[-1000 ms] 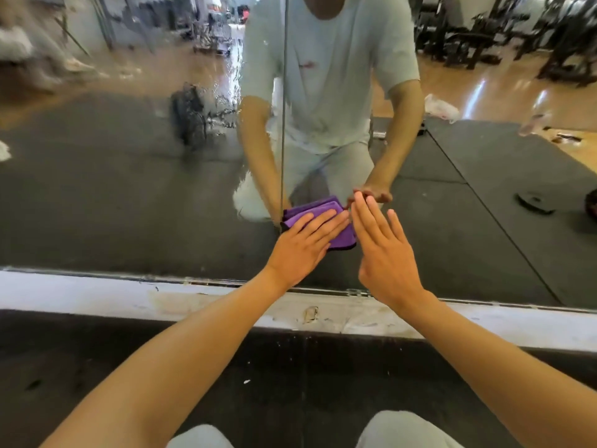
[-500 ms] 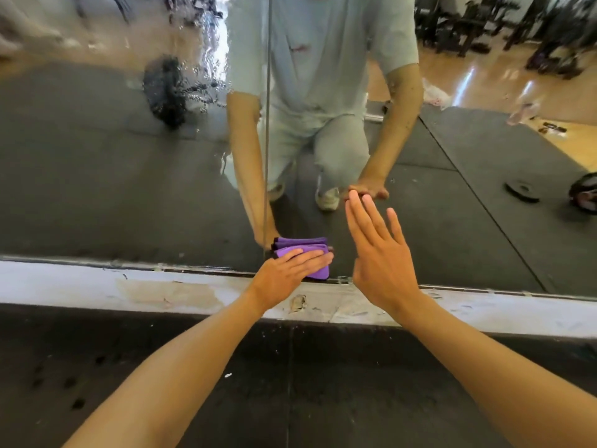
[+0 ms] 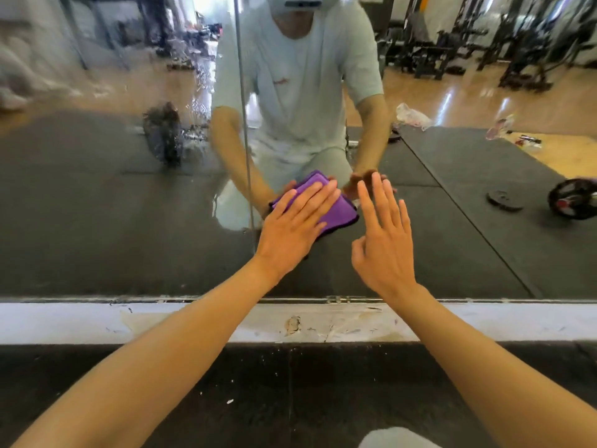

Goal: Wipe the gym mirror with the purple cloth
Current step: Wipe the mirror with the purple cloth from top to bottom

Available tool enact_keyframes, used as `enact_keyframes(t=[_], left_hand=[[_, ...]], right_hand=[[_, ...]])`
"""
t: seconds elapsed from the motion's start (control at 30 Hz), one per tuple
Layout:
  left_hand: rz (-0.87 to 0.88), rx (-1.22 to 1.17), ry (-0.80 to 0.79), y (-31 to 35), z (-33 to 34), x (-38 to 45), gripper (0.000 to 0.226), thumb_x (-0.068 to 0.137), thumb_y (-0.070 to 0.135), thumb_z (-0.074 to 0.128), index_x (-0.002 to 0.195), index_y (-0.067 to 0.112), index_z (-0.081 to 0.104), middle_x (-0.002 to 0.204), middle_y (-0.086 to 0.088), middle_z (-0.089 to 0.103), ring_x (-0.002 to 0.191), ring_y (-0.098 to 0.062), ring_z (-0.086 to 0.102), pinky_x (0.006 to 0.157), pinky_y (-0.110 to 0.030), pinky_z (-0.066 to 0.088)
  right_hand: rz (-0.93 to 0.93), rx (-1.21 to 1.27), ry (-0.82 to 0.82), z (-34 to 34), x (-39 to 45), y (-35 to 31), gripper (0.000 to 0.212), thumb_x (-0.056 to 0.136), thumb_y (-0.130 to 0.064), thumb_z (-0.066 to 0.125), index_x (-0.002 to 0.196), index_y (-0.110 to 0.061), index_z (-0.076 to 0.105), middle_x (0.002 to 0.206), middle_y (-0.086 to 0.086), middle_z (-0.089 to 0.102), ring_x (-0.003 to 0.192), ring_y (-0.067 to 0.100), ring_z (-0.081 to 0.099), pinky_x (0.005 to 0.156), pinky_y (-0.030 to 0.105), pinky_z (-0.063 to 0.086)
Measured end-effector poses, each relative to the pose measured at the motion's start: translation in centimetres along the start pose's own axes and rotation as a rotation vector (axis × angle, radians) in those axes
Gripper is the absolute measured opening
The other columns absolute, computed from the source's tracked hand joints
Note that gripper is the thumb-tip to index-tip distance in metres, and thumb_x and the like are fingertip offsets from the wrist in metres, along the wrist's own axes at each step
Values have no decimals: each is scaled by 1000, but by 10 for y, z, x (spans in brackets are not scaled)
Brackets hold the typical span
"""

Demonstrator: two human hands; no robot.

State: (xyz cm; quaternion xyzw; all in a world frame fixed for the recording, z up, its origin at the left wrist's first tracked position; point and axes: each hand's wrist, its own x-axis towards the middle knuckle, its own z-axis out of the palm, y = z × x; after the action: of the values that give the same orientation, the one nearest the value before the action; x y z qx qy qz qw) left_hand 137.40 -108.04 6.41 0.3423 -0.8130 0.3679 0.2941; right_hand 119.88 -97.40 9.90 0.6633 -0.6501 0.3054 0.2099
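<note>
Purple cloth is pressed flat on the mirror by the left hand, fingers straight. Just beside it, the right hand leans on the glass, open and holding nothing. Wiping is under way. Wet streaks higher up look like the next spot to rub.

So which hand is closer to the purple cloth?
Left. The left hand presses flat on the purple cloth. The right hand is beside it, fingers on the mirror, not touching.

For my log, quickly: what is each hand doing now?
Left hand: open, fingers flat, pressing purple cloth against mirror.
Right hand: open, holding nothing.
</note>
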Motion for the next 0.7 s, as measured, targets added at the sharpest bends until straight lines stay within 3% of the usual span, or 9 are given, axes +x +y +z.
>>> enact_keyframes(t=[0.17, 0.27, 0.37, 0.5, 0.6, 0.7], left_hand=[[-49, -67, 97, -6, -43, 82, 67, 113, 42, 38, 168, 15, 11, 174, -5, 22, 160, -21, 14, 131, -39, -2], [-76, -122, 224, -14, -82, 163, 63, 112, 41, 36, 166, 14, 24, 172, -6, 28, 159, -24, 25, 129, -43, 13], [-43, -54, 239, -18, -103, 202, 61, 111, 39, 36, 166, 13, 27, 171, -7, 29, 159, -25, 27, 129, -44, 15], [10, -64, 183, -1, -84, 169, 61, 111, 36, 36, 166, 13, 23, 173, -7, 24, 160, -25, 22, 130, -43, 10], [208, 14, 99, 24, -44, 114, 69, 109, 38, 42, 168, 14, 17, 175, -4, 20, 161, -22, 19, 130, -41, 10], [283, 9, 5, 53, -12, 68, 81, 106, 39, 48, 169, 13, 4, 176, -2, 11, 162, -20, 13, 131, -41, 8]], right_hand=[[156, 120, 102, -13, 9, 11, 98, 80, 4, 60, 166, -12, 16, 175, 5, 7, 162, 22, 3, 129, 54, 18], [173, 131, 113, -22, 14, 17, 98, 80, 4, 61, 166, -10, 15, 175, 6, 7, 162, 23, 4, 130, 48, 15], [217, 132, 133, -32, 24, 22, 99, 80, 2, 62, 165, -8, 14, 175, 6, 5, 162, 24, 4, 130, 49, 16], [240, 125, 107, -37, 22, 37, 101, 82, 1, 64, 166, -10, 10, 175, 3, -1, 162, 24, 0, 130, 46, 11], [202, 41, 38, -31, 4, 52, 105, 80, 3, 65, 166, -10, 6, 175, 4, -5, 162, 24, -4, 129, 53, 13], [215, 4, -6, -21, -17, 63, 103, 81, 4, 64, 166, -9, 7, 175, 6, -4, 162, 24, -4, 129, 53, 14]])
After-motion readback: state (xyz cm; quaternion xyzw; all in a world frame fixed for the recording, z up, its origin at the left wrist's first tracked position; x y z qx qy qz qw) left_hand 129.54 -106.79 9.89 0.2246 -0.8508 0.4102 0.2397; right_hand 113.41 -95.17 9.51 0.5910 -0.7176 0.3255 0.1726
